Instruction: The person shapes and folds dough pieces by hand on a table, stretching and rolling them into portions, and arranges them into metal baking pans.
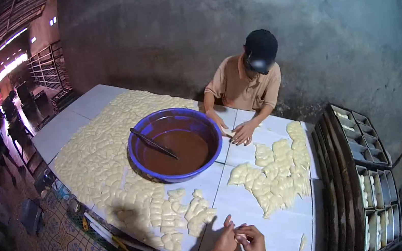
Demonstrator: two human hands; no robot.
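Observation:
My left hand point(224, 241) and my right hand point(253, 242) meet above the near edge of the white tabletop point(273, 233). The fingers of both are bent toward each other and pinch together; whatever lies between them is too small or hidden to name. Just beyond my left hand lies a cluster of pale dough pieces point(199, 213). To the right of my hands, a second group of flattened dough pieces point(278, 181) spreads over the table. One small dough strip point(302, 242) lies alone near the right edge.
A purple basin point(180, 175) of brown liquid holds a dark utensil point(154, 143). Dough pieces point(91, 151) cover the table's left side. Across from me, a person point(244, 83) in a cap works dough by hand. Stacked trays point(375, 193) with compartments stand at the right.

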